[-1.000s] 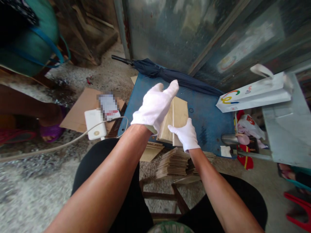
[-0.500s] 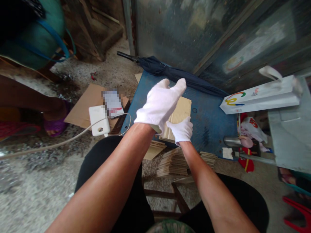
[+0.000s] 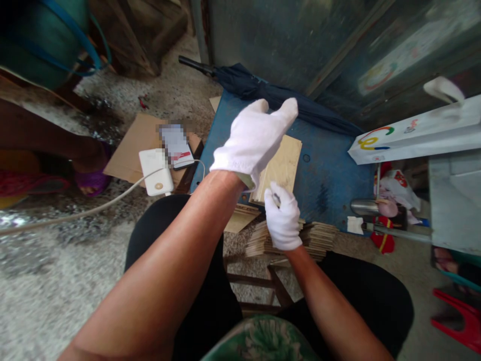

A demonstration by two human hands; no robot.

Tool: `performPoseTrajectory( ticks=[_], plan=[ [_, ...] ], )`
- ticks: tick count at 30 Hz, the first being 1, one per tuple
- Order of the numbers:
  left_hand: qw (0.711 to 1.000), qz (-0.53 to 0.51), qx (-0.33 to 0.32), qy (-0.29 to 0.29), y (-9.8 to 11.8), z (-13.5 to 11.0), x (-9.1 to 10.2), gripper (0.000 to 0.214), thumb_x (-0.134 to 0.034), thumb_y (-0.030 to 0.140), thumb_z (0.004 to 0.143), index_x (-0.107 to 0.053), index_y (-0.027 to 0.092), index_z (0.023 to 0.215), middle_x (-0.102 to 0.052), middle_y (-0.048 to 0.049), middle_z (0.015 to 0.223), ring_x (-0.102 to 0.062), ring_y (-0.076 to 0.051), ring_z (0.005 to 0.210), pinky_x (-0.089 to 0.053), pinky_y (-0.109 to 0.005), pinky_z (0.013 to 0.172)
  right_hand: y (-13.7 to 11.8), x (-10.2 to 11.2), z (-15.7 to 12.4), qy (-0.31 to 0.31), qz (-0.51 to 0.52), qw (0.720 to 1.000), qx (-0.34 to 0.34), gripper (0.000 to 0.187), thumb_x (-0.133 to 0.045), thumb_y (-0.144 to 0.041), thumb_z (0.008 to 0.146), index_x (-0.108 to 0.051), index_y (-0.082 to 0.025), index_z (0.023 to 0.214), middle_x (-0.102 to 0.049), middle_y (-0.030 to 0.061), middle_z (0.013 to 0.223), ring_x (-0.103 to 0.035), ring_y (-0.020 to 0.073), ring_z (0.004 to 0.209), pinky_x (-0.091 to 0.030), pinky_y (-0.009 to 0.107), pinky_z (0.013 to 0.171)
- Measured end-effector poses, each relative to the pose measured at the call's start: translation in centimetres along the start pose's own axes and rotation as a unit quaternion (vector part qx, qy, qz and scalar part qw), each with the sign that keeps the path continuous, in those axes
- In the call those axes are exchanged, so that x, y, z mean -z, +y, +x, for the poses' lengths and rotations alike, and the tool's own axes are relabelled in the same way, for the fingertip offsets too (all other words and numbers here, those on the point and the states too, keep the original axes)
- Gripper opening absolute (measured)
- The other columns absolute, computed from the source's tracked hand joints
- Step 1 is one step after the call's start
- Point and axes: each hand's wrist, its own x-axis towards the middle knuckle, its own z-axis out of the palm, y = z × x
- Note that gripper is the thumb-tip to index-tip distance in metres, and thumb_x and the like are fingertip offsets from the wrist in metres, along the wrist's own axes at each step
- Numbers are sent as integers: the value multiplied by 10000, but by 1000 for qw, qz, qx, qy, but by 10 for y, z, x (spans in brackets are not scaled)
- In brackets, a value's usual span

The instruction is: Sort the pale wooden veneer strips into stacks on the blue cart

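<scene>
My left hand [image 3: 253, 140] in a white cotton glove hangs open over the left edge of a pale thin wood panel [image 3: 281, 168], which lies on a blue painted board [image 3: 330, 185]. The glove hides part of the panel. My right hand [image 3: 281, 218], also gloved, is bunched just below the panel, pinching a small grey object [image 3: 277, 200] at its fingertips. Beneath that hand sits a stack of thin wood strips [image 3: 315, 239].
A furled navy umbrella [image 3: 270, 93] lies along the board's far edge. A white paper bag [image 3: 413, 135] rests at the right, beside a steel flask [image 3: 364, 206]. To the left are a power bank [image 3: 155, 173], a phone [image 3: 176, 145] and cardboard [image 3: 131, 150]. A second person's foot [image 3: 92, 173] wears a purple sandal.
My right hand has pulled down off the wood panel towards the stack, its fingers bunching on a small grey object. My left hand has stayed over the panel's edge, and the view has tilted slightly.
</scene>
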Motion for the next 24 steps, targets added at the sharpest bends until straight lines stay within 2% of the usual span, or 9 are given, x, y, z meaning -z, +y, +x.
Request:
performPoseTrajectory(
  ticks=[1,3,6,8,11,16,20,22,24],
  plan=[
    [1000,7,-14,-6,-2,0,0,354,-566,433,887,-365,216,692,-345,32,726,-396,-120,757,-388,-283,758,5,1,-14,-39,26,999,24,344,-509,-419,945,-699,-174,1094,-718,99,1084,-680,211,1010,-513,365,985],
    [999,16,-27,-14,-4,1,0,347,-553,440,884,-357,218,702,-333,35,719,-370,-115,730,-375,-282,735,15,-1,-40,-101,31,994,42,306,-509,-371,951,-720,-174,1051,-734,89,1013,-690,194,935,-529,333,928],
    [999,23,-35,-21,-5,0,-1,330,-547,442,884,-376,217,714,-326,35,717,-351,-108,720,-362,-271,739,28,-12,-66,-172,-85,981,11,289,-491,-318,955,-703,-193,1106,-724,82,999,-675,203,929,-512,322,881],
    [999,28,-39,-25,-4,0,-3,320,-542,442,890,-394,214,721,-336,32,727,-357,-108,732,-363,-266,751,32,-19,-72,-221,-168,961,9,281,-478,-298,959,-685,-216,1131,-707,78,1044,-658,208,948,-488,313,868],
    [998,41,-33,-19,-5,1,-4,311,-548,441,891,-422,207,728,-372,24,743,-390,-115,754,-382,-271,765,32,-24,-68,-274,-237,931,45,277,-457,-303,967,-661,-244,1144,-681,69,1104,-631,209,935,-463,301,818],
    [994,93,-56,-4,-5,1,-6,332,-552,446,890,-427,200,705,-384,30,733,-383,-108,727,-385,-278,763,34,-29,-59,-284,-290,910,88,366,-400,-298,991,-575,-239,1308,-624,92,1266,-598,244,979,-454,345,831],
    [981,172,-85,18,1,-5,-6,378,-524,417,912,-382,201,636,-368,42,698,-320,-95,682,-316,-259,705,40,-40,-56,-278,-283,908,137,456,-394,-239,991,-451,-152,1434,-516,152,1427,-514,275,1198,-423,386,971],
    [977,195,-84,20,5,-8,-6,392,-522,397,920,-361,206,618,-359,44,687,-311,-95,668,-301,-260,688,40,-47,-54,-282,-284,904,153,484,-404,-216,981,-409,-120,1455,-490,178,1445,-479,285,1249,-411,408,998],
    [976,204,-73,18,6,-9,-6,401,-524,401,923,-347,212,617,-339,43,682,-316,-98,663,-305,-256,693,38,-52,-50,-291,-298,896,153,513,-430,-208,964,-381,-102,1463,-501,197,1421,-505,291,1209,-428,422,973]
  ],
)
